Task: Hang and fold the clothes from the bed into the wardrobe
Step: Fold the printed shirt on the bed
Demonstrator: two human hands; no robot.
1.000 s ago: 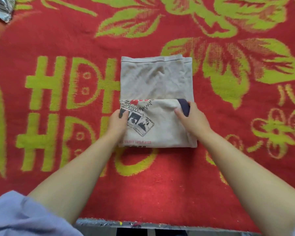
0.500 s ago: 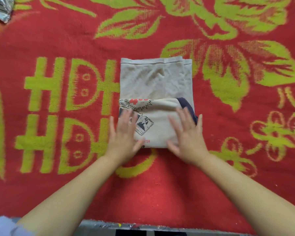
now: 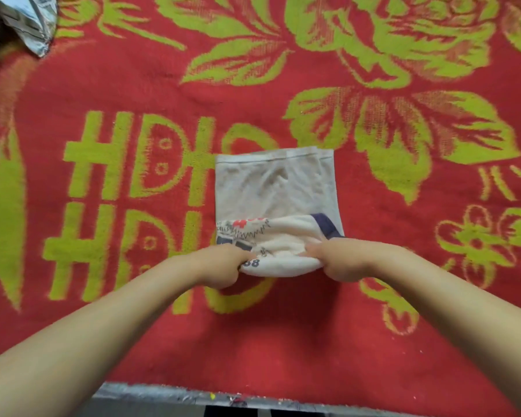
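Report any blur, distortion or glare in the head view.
Head view: wide-angle bending stretches the forearms toward the bottom corners; both hands, left and right, look soft on the folded shirt; the blanket is evenly lit with no glare; the silver item shines slightly.

Open blanket (image 3: 283, 341) around folded shirt (image 3: 271, 185)

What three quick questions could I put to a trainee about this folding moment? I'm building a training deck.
1. True or false: both hands grip the near edge of the folded T-shirt.
2. What colour is the blanket under the shirt: A blue, B red with green patterns, C white?
3. Which corner of the view holds the silvery packet?

Key:
1. True: the left hand and right hand each pinch it.
2. B.
3. Top left.
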